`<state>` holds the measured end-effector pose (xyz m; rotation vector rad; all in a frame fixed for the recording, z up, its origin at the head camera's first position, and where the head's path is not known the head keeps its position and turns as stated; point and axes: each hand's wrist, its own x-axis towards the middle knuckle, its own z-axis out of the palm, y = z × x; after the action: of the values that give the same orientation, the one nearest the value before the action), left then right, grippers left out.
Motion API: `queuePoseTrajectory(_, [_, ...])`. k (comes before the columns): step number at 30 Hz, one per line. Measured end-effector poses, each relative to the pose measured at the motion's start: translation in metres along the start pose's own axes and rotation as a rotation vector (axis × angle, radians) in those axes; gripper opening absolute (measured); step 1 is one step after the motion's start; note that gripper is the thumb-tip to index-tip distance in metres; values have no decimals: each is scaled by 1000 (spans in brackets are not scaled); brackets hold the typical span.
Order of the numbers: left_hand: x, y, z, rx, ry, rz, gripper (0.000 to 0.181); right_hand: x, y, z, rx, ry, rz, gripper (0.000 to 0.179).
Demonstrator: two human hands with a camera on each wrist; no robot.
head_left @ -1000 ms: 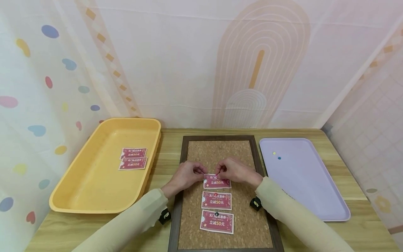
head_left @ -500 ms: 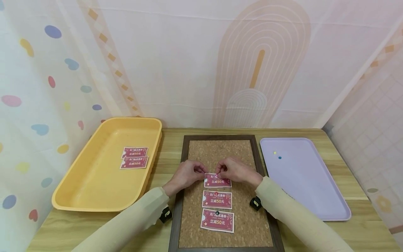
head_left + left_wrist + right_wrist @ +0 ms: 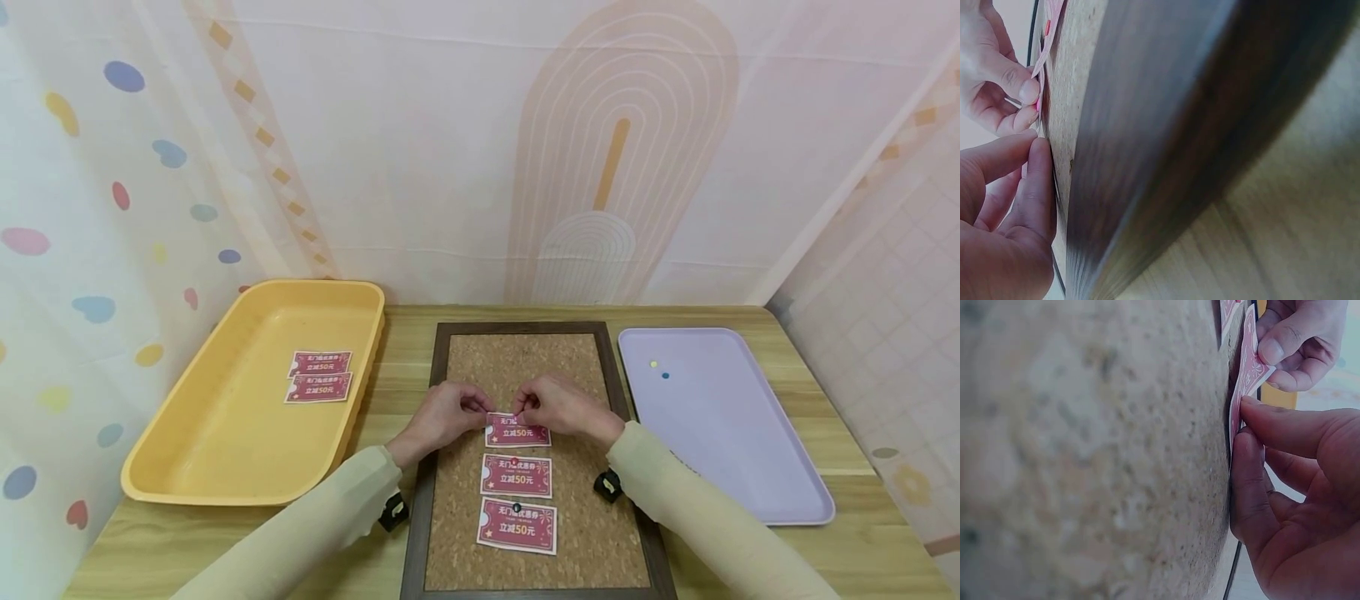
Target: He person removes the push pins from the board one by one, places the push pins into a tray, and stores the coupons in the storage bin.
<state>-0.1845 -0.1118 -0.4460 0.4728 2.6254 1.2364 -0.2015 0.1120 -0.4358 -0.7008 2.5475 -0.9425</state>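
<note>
A left hand [image 3: 450, 417] pinches the far-left corner of the farthest coupon [image 3: 517, 435] on the corkboard [image 3: 600, 542], the right hand [image 3: 561, 406] a pink pin [image 3: 1037, 107] at its far edge; apparently mid-pinning, it calls for a firm press. Two pinned coupons [image 3: 516, 482] lie nearer, two loose coupons [image 3: 318, 389] in the left yellow tray [image 3: 210, 450], two loose pins [image 3: 665, 376] on the right purple tray [image 3: 750, 458].

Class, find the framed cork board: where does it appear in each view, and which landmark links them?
Head: framed cork board, lower centre.
Left wrist: cork a narrow strip left of centre, dark frame sloping across the middle.
Right wrist: close-up cork, filling the left and centre.
Shared landmark: left hand, lower centre, lower left and upper right respectively.
</note>
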Motion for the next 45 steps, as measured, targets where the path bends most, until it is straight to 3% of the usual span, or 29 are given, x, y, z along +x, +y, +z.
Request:
queuePoseTrajectory(22, [-1,1,0,-3,3,-13,5,-1,-3,-1,-21,0,4,9])
queuePoseTrajectory(45, [0,-1,0,-12,4,-12,6,-1,0,-1,-46,-17,-62,10])
